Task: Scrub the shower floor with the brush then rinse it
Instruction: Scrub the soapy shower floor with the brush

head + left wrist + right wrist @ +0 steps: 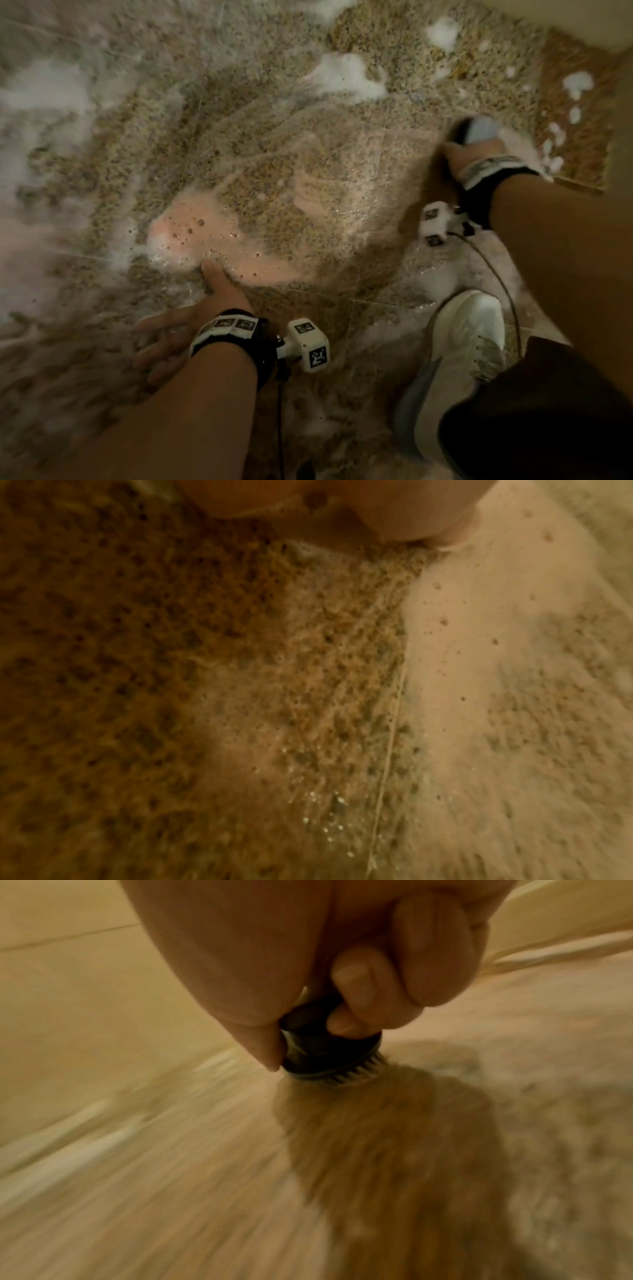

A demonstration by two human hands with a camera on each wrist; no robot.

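Home shower: soapy speckled stone floor (274,137), tiled wall (85,974).

Shower stall interior, dim warm light, floor wet and soapy.

Floor (342,144) was speckled tan-and-grey stone tile with thin grout lines (385,123). White foam patches (346,77) lay scattered across it, thickest at the far left and far right; a pinkish, bubbled film (205,233) pooled near the centre. A plain cream wall (78,969) with one faint horizontal joint met the floor in the right wrist view. That view was motion-blurred; finer detail could not be resolved.
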